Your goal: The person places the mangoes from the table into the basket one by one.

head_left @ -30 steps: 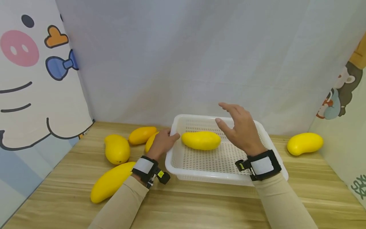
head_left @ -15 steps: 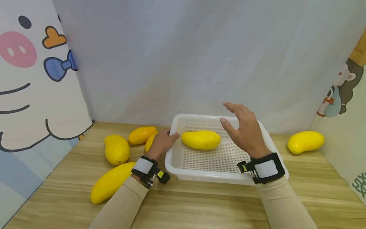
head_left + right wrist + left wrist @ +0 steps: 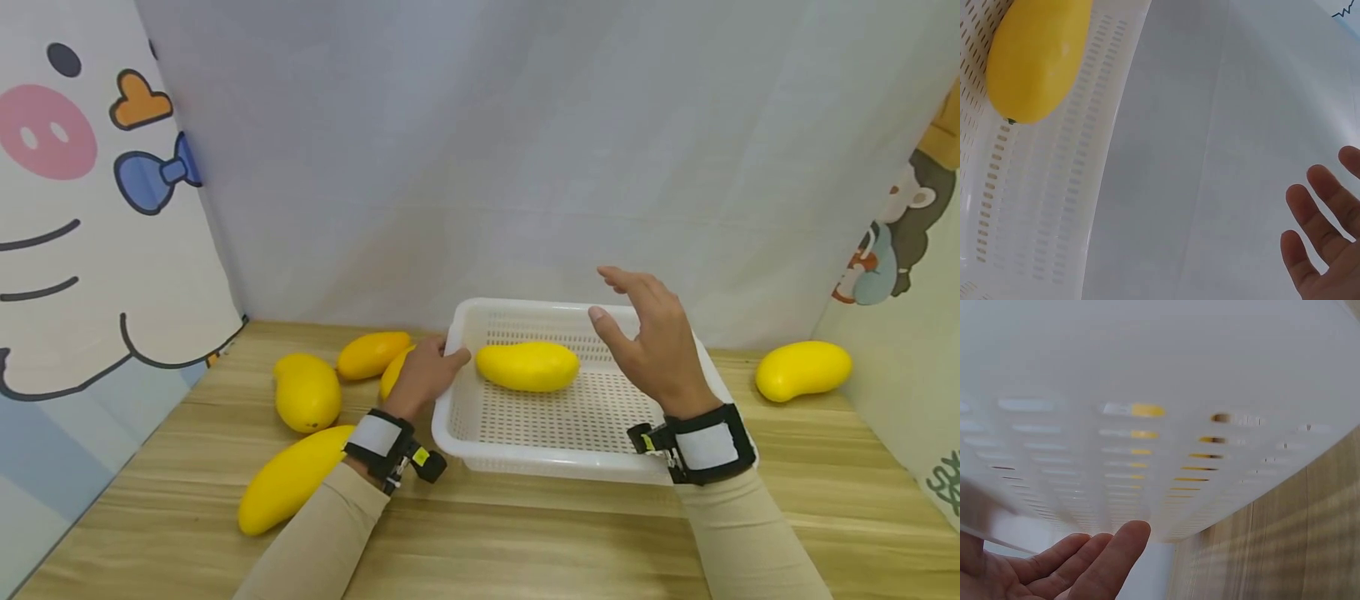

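In the head view, a white perforated plastic basket (image 3: 555, 457) stands on the table with one yellow mango (image 3: 527, 367) lying in its left half. My left hand (image 3: 427, 375) holds the basket's left rim, thumb over the edge. The left wrist view shows that hand's fingers (image 3: 1107, 565) along the outside of the slotted wall. Over the basket's right side hovers my right hand (image 3: 656, 354), fingers spread and relaxed, touching nothing. In the right wrist view, the mango (image 3: 1035, 62) is well apart from the right fingers (image 3: 1310, 219).
Left of the basket lie several mangoes: a rounded one (image 3: 307, 392), a long one (image 3: 292, 483), an orange-yellow one (image 3: 372, 355) and one (image 3: 393, 372) partly behind my left hand. Another mango (image 3: 803, 370) lies far right. A pale curtain (image 3: 487, 167) closes off the back.
My right hand has drifted a little to the right over the basket, its fingers still spread. The left hand, the basket and the mangoes stay as they were.
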Demonstrator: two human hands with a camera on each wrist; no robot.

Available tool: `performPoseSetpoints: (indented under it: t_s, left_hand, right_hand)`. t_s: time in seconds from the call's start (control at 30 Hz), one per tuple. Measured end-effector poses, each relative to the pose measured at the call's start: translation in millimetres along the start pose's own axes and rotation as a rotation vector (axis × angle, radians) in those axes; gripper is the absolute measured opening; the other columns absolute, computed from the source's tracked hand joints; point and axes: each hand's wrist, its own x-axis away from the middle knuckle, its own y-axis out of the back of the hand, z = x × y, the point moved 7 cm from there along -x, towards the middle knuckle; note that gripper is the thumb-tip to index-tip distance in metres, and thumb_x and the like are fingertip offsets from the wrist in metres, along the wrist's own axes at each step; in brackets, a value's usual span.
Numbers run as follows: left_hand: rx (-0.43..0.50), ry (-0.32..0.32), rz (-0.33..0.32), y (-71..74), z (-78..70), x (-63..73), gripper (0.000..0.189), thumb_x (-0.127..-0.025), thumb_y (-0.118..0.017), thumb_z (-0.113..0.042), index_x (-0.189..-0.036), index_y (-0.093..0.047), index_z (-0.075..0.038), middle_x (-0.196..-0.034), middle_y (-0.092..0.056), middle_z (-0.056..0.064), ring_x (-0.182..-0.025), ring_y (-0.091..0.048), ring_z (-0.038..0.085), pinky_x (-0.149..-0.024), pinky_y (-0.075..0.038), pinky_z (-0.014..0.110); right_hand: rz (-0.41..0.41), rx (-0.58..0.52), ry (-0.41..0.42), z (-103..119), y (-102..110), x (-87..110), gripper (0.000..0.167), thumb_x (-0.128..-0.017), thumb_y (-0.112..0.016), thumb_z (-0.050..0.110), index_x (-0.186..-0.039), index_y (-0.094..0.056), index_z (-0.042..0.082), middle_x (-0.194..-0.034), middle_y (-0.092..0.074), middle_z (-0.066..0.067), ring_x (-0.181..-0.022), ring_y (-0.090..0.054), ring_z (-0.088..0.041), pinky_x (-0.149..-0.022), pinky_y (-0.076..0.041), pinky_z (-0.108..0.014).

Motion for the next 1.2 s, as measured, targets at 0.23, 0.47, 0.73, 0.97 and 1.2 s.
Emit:
performPoseSetpoints:
  t_s: [0.23, 0.47, 0.73, 0.97, 1.2]
  left_hand:
    - [-0.007, 0.0, -0.009, 0.3, 0.5, -0.6, 0.04, -0.1, -0.056, -0.028, -0.13, -0.058, -0.001, -0.11, -0.068, 0.018, -0.086, -0.072, 0.029, -0.065, -0.061, 0.036]
    - [-0.01, -0.003, -0.008, -0.6, 0.4, -0.8, 0.04, -0.1, -0.056, -0.028, -0.13, -0.059, -0.001, -0.11, -0.068, 0.018, -0.088, -0.073, 0.031, -0.065, -0.061, 0.036]
    - [-0.01, -0.017, 0.002, -0.9, 0.0, -1.2, 0.039, -0.1, -0.055, -0.027, -0.129, -0.059, -0.001, -0.109, -0.069, 0.019, -0.084, -0.073, 0.029, -0.065, -0.061, 0.036]
    - [0.003, -0.012, 0.002, -0.1, 0.7, 0.0, 0.04, -0.101, -0.055, -0.027, -0.13, -0.058, -0.001, -0.113, -0.068, 0.022, -0.09, -0.073, 0.034, -0.066, -0.062, 0.037]
    - [-0.007, -0.015, -0.005, -0.8, 0.0, -0.8, 0.039, -0.101, -0.055, -0.027, -0.13, -0.059, -0.001, -0.111, -0.068, 0.02, -0.088, -0.073, 0.032, -0.065, -0.061, 0.037]
  right_hand:
    - [-0.002, -0.01, -0.014, 1, 1, 0.2, 0.047, -0.094, -0.061, 0.023, -0.139, -0.06, 0.007, -0.132, -0.063, -0.015, -0.114, -0.059, -0.034, -0.1, -0.04, -0.059]
    - [0.004, -0.001, -0.019, 0, 2, 1.3, 0.047, -0.095, -0.061, 0.023, -0.139, -0.06, 0.007, -0.132, -0.063, -0.015, -0.114, -0.058, -0.034, -0.099, -0.042, -0.058]
    - [-0.006, 0.003, 0.006, 3, 7, -0.2, 0.048, -0.095, -0.06, 0.023, -0.14, -0.059, 0.006, -0.132, -0.062, -0.016, -0.113, -0.058, -0.035, -0.099, -0.042, -0.057]
    - [-0.016, -0.002, 0.031, 7, 11, -1.8, 0.049, -0.094, -0.06, 0.023, -0.14, -0.059, 0.005, -0.132, -0.063, -0.017, -0.112, -0.057, -0.036, -0.098, -0.042, -0.056]
    - [-0.032, 0.016, 0.054, 9, 23, -1.4, 0.047, -0.094, -0.061, 0.022, -0.138, -0.06, 0.004, -0.13, -0.063, -0.017, -0.111, -0.057, -0.035, -0.095, -0.042, -0.056]
